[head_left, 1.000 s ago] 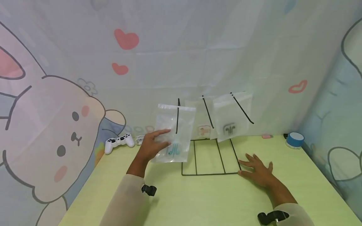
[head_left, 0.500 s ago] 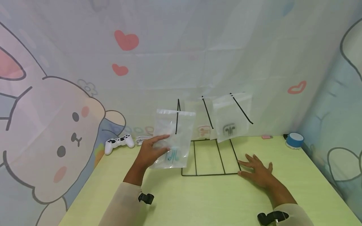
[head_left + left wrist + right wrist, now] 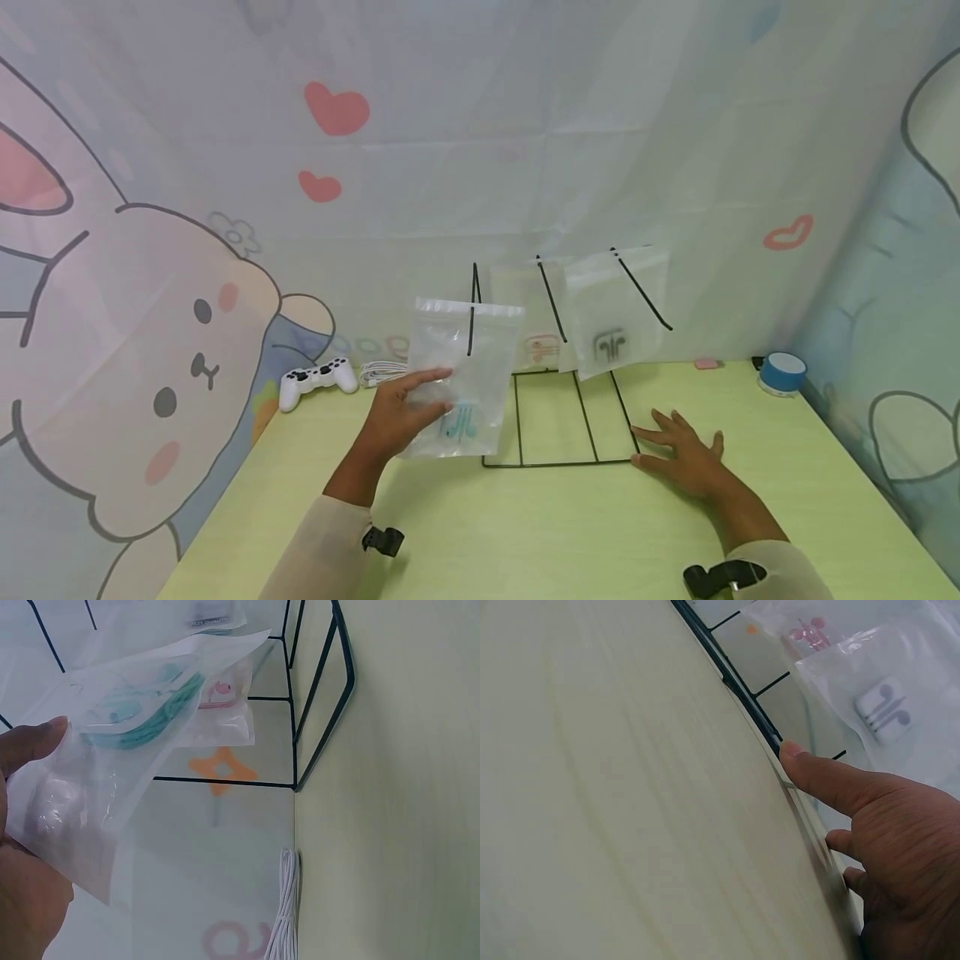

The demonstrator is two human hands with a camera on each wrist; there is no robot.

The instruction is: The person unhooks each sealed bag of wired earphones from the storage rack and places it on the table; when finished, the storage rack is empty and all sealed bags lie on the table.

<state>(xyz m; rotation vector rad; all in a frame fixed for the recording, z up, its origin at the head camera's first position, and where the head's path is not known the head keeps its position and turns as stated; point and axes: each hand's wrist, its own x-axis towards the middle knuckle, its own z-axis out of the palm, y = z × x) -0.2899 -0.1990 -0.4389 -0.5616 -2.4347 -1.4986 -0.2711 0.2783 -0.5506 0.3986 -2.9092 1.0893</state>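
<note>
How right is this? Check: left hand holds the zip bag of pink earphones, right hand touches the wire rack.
The colour is wrong: the head view shows the left hand holding the zip bag of teal earphones. The right hand touches the wire rack.

A person wears beige sleeves, the left sleeve (image 3: 318,550) at bottom left of center in the frame, the right sleeve (image 3: 783,571) at lower right. At the cuffs sit a small, blocky black left wrist device (image 3: 386,542) and a black right wrist device (image 3: 701,581) on a curved dark band (image 3: 742,571). The left hand (image 3: 399,418) and right hand (image 3: 688,465) are bare.
</note>
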